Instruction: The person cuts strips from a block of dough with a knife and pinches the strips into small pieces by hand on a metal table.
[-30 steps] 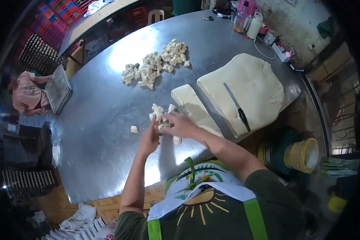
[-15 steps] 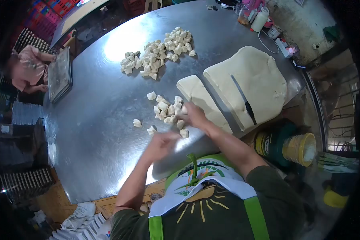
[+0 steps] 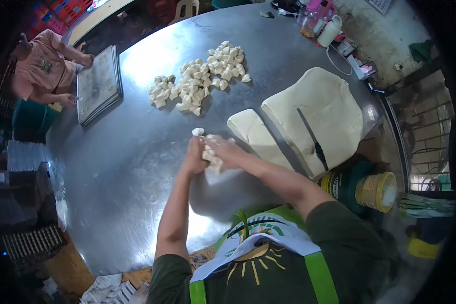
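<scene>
My left hand [image 3: 195,157] and my right hand [image 3: 224,151] are curved around a small cluster of cut dough pieces [image 3: 211,157] on the metal table [image 3: 137,202], gathered between the palms. One piece [image 3: 198,131] lies just beyond my fingertips. Right of my hands is a long dough strip [image 3: 258,136], and beside it a large dough slab [image 3: 321,111] with a dark-handled knife [image 3: 311,137] on top. A heap of dough pieces [image 3: 192,86] sits farther up the table.
At the upper left a co-worker [image 3: 48,71] holds a stack of metal trays [image 3: 99,83] at the table edge. Bottles [image 3: 330,31] and a power strip [image 3: 359,66] stand at the upper right. A yellow bucket [image 3: 377,192] is below right, off the table.
My hands have come together around the pieces that lay scattered between them. The co-worker and the trays have moved nearer the table.
</scene>
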Demonstrator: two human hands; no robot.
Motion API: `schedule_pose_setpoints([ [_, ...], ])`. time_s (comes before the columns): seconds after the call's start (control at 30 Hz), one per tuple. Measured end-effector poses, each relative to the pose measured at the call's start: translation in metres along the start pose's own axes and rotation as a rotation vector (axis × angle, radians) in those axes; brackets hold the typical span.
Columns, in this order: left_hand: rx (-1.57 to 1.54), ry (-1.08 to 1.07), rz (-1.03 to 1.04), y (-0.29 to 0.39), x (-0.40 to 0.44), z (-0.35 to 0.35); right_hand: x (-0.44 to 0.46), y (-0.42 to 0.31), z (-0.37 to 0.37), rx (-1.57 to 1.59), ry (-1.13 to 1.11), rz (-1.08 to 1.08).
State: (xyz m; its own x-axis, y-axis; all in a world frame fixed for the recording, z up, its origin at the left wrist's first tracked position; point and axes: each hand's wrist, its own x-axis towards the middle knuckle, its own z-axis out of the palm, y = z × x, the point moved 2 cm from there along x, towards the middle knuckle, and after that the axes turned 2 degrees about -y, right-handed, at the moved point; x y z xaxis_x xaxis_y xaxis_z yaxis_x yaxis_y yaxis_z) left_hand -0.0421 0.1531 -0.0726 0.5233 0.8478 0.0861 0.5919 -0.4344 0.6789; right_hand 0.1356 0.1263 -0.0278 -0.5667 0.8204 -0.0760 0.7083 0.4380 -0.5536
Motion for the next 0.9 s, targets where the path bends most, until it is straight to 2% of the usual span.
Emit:
schedule_pose_setpoints([
  [0.03,-0.103,0.069,-0.026,-0.01,0.005,-0.007,0.024,0.0,-0.006,-0.042,-0.031,-0.044],
  [0.1,-0.415,0.192,-0.146,-0.026,0.001,-0.051,0.068,-0.011,-0.024,-0.127,0.29,-0.346],
  [0.13,-0.63,0.239,-0.241,-0.021,-0.007,-0.079,0.088,-0.019,-0.034,-0.113,0.392,-0.269],
  [0.17,-0.75,0.298,-0.232,-0.02,-0.014,-0.101,0.094,-0.027,-0.04,-0.089,0.48,-0.187],
  [0.2,-0.868,0.365,-0.227,-0.022,-0.02,-0.113,0.09,-0.028,-0.041,-0.083,0.474,-0.177],
  [0.3,-0.77,0.336,-0.309,-0.039,-0.04,-0.102,0.088,-0.021,-0.053,0.09,0.563,0.009],
  [0.37,-0.762,0.32,-0.386,-0.039,-0.065,-0.083,0.058,-0.014,-0.041,-0.1,0.223,0.223],
  [0.43,-0.783,0.276,-0.46,-0.017,-0.091,-0.049,0.038,0.02,-0.001,-0.088,-0.005,0.233],
  [0.5,-0.822,0.225,-0.517,0.006,-0.099,-0.012,0.029,0.034,0.01,-0.25,-0.072,0.089],
  [0.53,-0.878,0.221,-0.552,0.019,-0.098,0.007,0.045,0.046,0.015,-0.314,-0.072,0.041],
  [0.57,-0.897,0.206,-0.548,0.03,-0.099,0.02,0.062,0.054,0.021,-0.232,0.085,0.167],
  [0.6,-0.913,0.203,-0.552,0.042,-0.096,0.027,0.078,0.05,0.005,-0.249,-0.015,0.21],
  [0.63,-0.915,0.158,-0.537,0.055,-0.078,0.036,0.07,0.049,-0.025,-0.385,0.429,-0.046],
  [0.7,-0.891,0.134,-0.533,0.071,-0.071,0.045,0.067,0.039,-0.057,-0.383,0.629,-0.207],
  [0.73,-0.874,0.129,-0.551,0.078,-0.073,0.046,0.057,0.037,-0.062,-0.373,0.633,-0.201],
  [0.83,-0.783,0.124,-0.562,0.094,-0.077,0.05,-0.008,0.041,-0.074,-0.004,0.539,-0.127],
  [0.9,-0.732,0.121,-0.566,0.108,-0.077,0.052,-0.068,0.075,-0.078,0.039,0.272,-0.003],
])
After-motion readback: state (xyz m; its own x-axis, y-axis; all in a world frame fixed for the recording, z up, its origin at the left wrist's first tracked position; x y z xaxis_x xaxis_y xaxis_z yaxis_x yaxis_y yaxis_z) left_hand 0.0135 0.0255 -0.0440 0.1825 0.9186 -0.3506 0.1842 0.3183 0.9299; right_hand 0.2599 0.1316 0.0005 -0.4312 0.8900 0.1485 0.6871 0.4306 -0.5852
